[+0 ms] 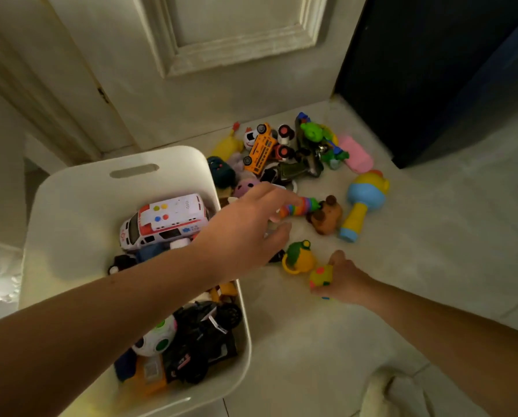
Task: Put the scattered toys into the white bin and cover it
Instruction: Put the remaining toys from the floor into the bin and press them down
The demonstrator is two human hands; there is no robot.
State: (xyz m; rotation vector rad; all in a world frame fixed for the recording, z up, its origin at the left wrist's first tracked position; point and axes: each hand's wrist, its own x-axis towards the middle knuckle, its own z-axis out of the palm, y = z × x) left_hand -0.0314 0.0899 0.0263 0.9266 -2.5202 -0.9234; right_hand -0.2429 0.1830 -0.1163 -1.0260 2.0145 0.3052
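A pale floor (387,311) runs from a cream door (221,40) at the far side to the near edge. The white bin (71,212) sits on it at the left, uncovered, partly filled; inside lie a toy ambulance (164,221), a black car (203,335) and a white ball (155,338). Right of the bin's far end, toys lie in a heap: an orange bus (262,149), a pink block (357,155), a blue-yellow rattle (363,200), a brown bear (326,218), and a green-yellow toy (298,257) nearer. The left hand (242,233) reaches over the bin's right rim, fingers spread, fingertips at a rainbow toy (299,206). The right hand (345,281) is closed around a yellow spotted ball (320,275).
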